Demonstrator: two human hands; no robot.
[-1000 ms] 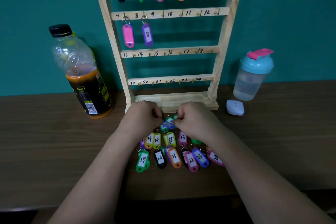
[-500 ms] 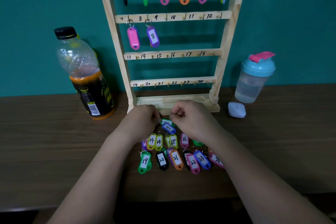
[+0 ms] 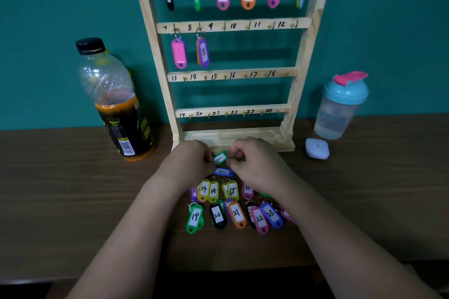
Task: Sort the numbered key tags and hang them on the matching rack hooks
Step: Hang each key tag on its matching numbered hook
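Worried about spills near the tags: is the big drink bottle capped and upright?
Yes. The bottle stands upright on the table, black cap on.

Hooks 9 to 12 on my rack point(image 3: 301, 56) hang bare, reachable straight up between the bottle point(image 3: 114, 102) at left and the shaker point(image 3: 342, 104) at right. Loose tags point(image 3: 218, 211) crowd the table point(image 3: 60, 189) under my wrists; hooks 13–24 look empty.
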